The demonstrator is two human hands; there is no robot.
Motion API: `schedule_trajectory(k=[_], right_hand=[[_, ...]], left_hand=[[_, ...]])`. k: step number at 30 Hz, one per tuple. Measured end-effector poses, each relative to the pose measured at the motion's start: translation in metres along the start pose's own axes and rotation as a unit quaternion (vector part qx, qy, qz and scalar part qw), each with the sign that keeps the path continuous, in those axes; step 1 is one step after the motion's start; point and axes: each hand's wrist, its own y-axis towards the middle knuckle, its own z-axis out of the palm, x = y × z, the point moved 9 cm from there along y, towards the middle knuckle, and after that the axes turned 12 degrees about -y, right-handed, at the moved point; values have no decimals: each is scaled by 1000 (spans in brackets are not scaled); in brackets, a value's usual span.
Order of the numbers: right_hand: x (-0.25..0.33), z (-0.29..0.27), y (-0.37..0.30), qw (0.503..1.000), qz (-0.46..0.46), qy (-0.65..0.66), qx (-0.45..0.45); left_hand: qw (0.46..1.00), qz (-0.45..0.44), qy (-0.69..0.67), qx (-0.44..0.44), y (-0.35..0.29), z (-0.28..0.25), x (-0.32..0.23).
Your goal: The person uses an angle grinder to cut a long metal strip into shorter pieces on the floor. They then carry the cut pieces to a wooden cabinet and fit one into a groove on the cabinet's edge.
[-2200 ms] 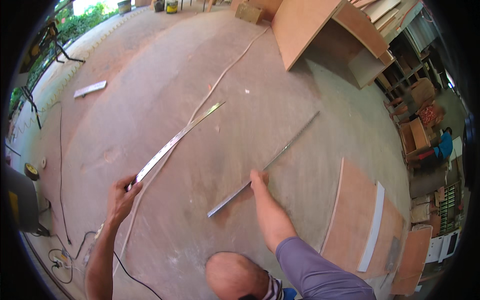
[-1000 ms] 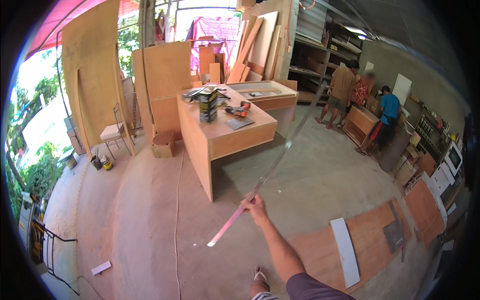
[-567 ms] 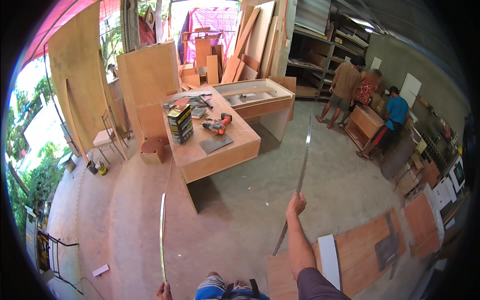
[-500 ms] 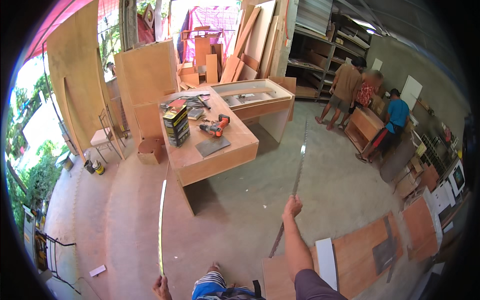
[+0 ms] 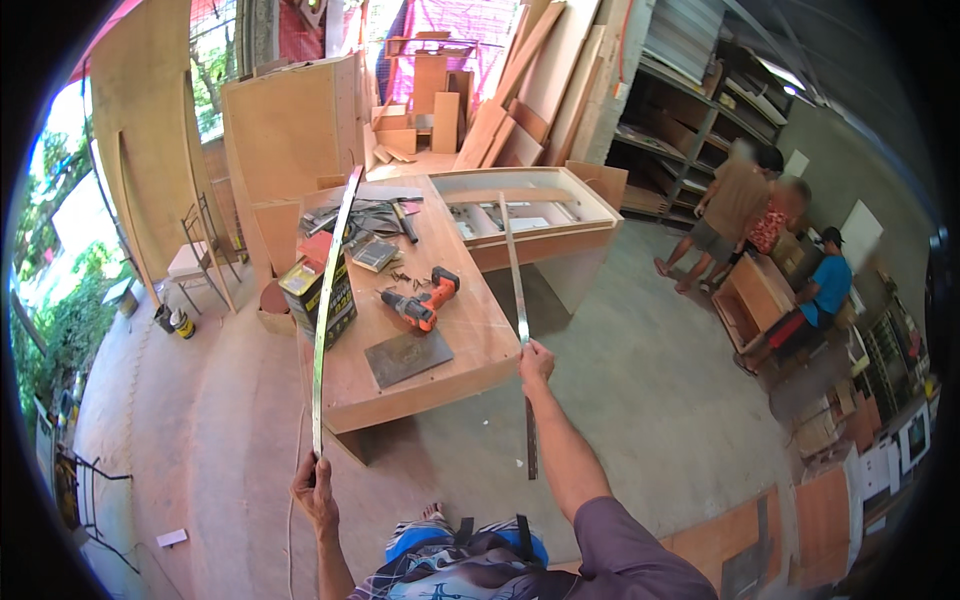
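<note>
- The left strip [image 5: 325, 303] is gripped at its near end by the fingers of the left hand [image 5: 316, 490]; its far end is angled upward in view, across the desk [image 5: 480, 335].
- The right strip [image 5: 516, 275] is gripped partway along by the closed fingers of the right hand [image 5: 537, 364]; a short length is left projecting on the near side.
- Contact between strips and desk cannot be confirmed.
- Both strips are judged light, springy along their length, smooth and not fragile; a mid-length hold is advised for balance.
- Counted: two metal strips; on the desk, one drill [image 5: 428, 303], one tin [image 5: 341, 315], one grey plate [image 5: 408, 358].
</note>
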Motion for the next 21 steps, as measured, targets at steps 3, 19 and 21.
schedule_trajectory(k=[3,19,21], right_hand=[[4,64,57,996,7,0,85],[15,308,223,906,-83,-111,400],[20,314,211,879,-125,-147,436]], left_hand=[[998,18,7,-66,20,26,-2],[883,28,290,-369,-86,310,-28],[862,23,337,-378,-88,346,-40]])
